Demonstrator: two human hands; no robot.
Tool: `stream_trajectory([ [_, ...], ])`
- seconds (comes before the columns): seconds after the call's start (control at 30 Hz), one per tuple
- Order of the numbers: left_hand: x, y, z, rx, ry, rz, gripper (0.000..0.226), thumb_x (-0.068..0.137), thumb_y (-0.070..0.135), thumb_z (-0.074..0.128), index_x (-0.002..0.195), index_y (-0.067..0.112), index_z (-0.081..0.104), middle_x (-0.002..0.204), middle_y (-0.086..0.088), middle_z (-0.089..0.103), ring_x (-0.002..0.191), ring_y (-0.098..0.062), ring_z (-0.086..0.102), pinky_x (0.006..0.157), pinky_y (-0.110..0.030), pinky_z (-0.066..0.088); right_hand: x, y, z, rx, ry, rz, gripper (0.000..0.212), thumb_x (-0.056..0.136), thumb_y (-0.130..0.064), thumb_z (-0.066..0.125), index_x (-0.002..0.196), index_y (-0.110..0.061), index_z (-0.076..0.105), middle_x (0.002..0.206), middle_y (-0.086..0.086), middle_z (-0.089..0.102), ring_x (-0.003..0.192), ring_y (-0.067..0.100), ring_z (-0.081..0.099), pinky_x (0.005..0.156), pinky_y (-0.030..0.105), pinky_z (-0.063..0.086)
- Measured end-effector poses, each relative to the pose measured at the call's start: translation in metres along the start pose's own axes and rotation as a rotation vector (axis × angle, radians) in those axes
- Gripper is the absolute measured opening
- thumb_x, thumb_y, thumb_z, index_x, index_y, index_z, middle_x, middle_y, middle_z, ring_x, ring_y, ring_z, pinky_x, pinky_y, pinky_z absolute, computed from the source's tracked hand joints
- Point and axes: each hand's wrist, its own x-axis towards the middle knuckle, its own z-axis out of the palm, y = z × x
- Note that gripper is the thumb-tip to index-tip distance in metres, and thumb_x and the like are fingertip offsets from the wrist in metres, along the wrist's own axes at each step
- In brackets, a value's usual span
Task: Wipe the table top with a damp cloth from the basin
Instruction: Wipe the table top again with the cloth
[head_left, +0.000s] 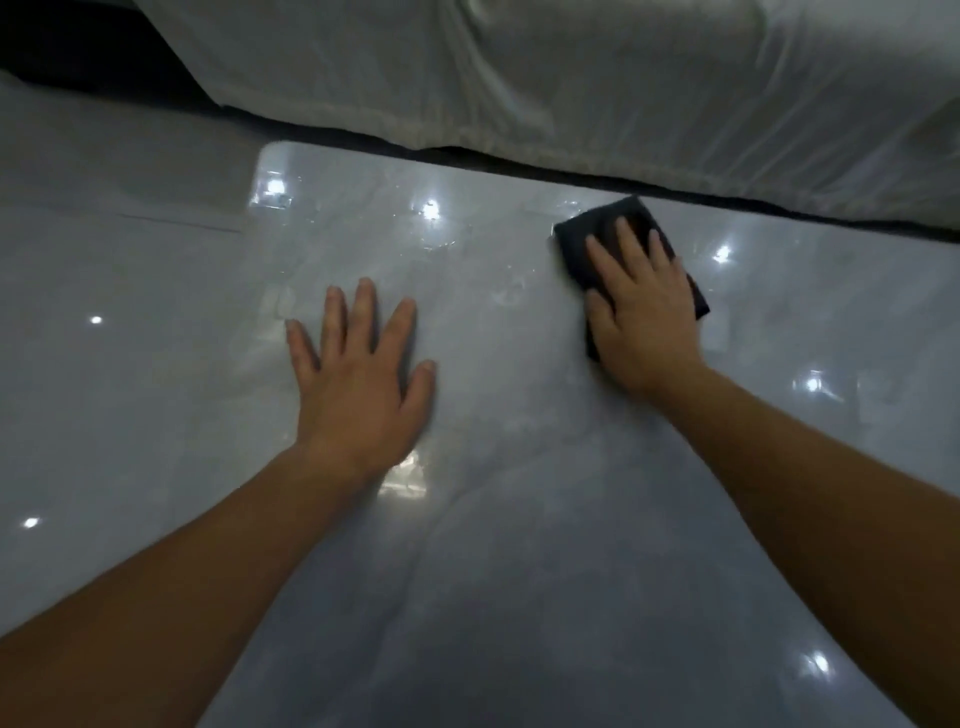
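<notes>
A glossy pale grey marble table top (493, 519) fills most of the view. A dark folded cloth (587, 234) lies flat on it near the far edge, at the right. My right hand (641, 306) presses down on the cloth with straight, spread fingers and covers most of it. My left hand (358, 369) rests flat on the bare table top to the left of the cloth, fingers spread, holding nothing. Wet streaks shine on the surface between the far left corner and the cloth. No basin is in view.
White draped fabric (519, 78) hangs just beyond the table's far edge, with a dark gap under it. The table's rounded far left corner (270, 156) is visible, and a shiny light floor (104, 260) lies to the left of it.
</notes>
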Motion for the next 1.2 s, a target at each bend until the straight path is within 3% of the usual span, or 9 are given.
stream_trajectory([
  [0.1, 0.002, -0.001, 0.003, 0.041, -0.025, -0.012, 0.071, 0.093, 0.06, 0.02, 0.158, 0.032, 0.014, 0.168, -0.006, -0.003, 0.153, -0.029, -0.012, 0.118, -0.063, -0.007, 0.025, -0.04, 0.009, -0.01, 0.035, 0.144, 0.062, 0.097, -0.039, 0.036, 0.157, -0.027, 0.03, 0.167, 0.008, 0.02, 0.152, 0.042, 0.014, 0.123, 0.059, 0.01],
  [0.27, 0.003, 0.002, 0.0, 0.046, -0.034, -0.03, 0.071, 0.092, 0.059, 0.028, 0.157, 0.029, 0.02, 0.168, -0.009, 0.002, 0.153, -0.032, -0.008, 0.118, -0.064, -0.005, -0.013, -0.056, 0.02, 0.016, -0.089, -0.379, 0.056, 0.1, -0.038, 0.042, 0.155, -0.03, 0.033, 0.167, 0.003, 0.022, 0.154, 0.036, 0.013, 0.125, 0.053, 0.008],
  [0.37, 0.006, 0.005, -0.001, 0.023, -0.012, -0.032, 0.071, 0.089, 0.057, 0.035, 0.154, 0.028, 0.03, 0.166, -0.012, 0.011, 0.153, -0.035, 0.0, 0.117, -0.066, -0.001, -0.008, 0.011, 0.003, 0.014, -0.003, -0.087, 0.058, 0.097, -0.035, 0.043, 0.153, -0.027, 0.039, 0.165, 0.006, 0.028, 0.152, 0.038, 0.02, 0.122, 0.057, 0.019],
  [0.47, 0.005, 0.005, 0.0, 0.006, -0.01, -0.036, 0.072, 0.087, 0.057, 0.037, 0.152, 0.028, 0.034, 0.166, -0.012, 0.014, 0.153, -0.035, 0.002, 0.117, -0.066, 0.0, -0.004, 0.055, -0.017, 0.033, 0.035, 0.289, 0.058, 0.101, -0.038, 0.033, 0.158, -0.026, 0.027, 0.168, 0.005, 0.015, 0.155, 0.034, 0.008, 0.124, 0.053, 0.01],
  [0.57, 0.008, 0.007, -0.001, 0.011, -0.003, -0.036, 0.071, 0.087, 0.057, 0.039, 0.151, 0.027, 0.036, 0.165, -0.013, 0.017, 0.152, -0.037, 0.006, 0.116, -0.066, 0.003, 0.022, 0.03, -0.014, 0.021, 0.043, 0.399, 0.059, 0.102, -0.037, 0.034, 0.159, -0.025, 0.023, 0.169, 0.006, 0.011, 0.155, 0.037, 0.004, 0.125, 0.054, 0.004],
  [0.67, 0.007, 0.006, -0.001, 0.026, -0.004, -0.018, 0.072, 0.087, 0.058, 0.037, 0.152, 0.026, 0.037, 0.165, -0.014, 0.019, 0.152, -0.038, 0.008, 0.116, -0.067, 0.005, 0.057, -0.044, 0.004, 0.002, 0.021, 0.073, 0.06, 0.096, -0.036, 0.041, 0.154, -0.022, 0.037, 0.165, 0.011, 0.026, 0.15, 0.045, 0.018, 0.122, 0.059, 0.013],
  [0.8, 0.006, 0.003, -0.001, 0.018, -0.016, 0.0, 0.071, 0.091, 0.061, 0.03, 0.156, 0.03, 0.028, 0.167, -0.01, 0.01, 0.154, -0.032, -0.002, 0.118, -0.064, 0.0, 0.068, -0.097, 0.017, 0.007, -0.151, -0.392, 0.055, 0.103, -0.04, 0.036, 0.157, -0.03, 0.029, 0.168, 0.003, 0.016, 0.155, 0.034, 0.007, 0.126, 0.05, 0.002],
  [1.0, -0.003, -0.022, -0.01, -0.137, 0.048, 0.069, 0.065, 0.091, 0.051, 0.046, 0.147, 0.017, 0.042, 0.161, -0.015, 0.027, 0.151, -0.033, 0.017, 0.122, -0.055, 0.011, 0.063, -0.031, 0.005, 0.032, -0.119, -0.217, 0.058, 0.099, -0.041, 0.033, 0.155, -0.027, 0.036, 0.166, 0.003, 0.022, 0.154, 0.034, 0.015, 0.126, 0.049, 0.009],
  [1.2, -0.036, -0.07, -0.01, 0.026, 0.081, -0.083, 0.062, 0.092, 0.049, 0.042, 0.15, 0.026, 0.04, 0.164, -0.012, 0.023, 0.152, -0.034, 0.014, 0.119, -0.06, 0.01, 0.033, -0.107, 0.014, 0.046, -0.1, -0.104, 0.062, 0.1, -0.044, 0.028, 0.159, -0.027, 0.025, 0.169, 0.005, 0.012, 0.155, 0.034, 0.004, 0.126, 0.049, 0.002],
])
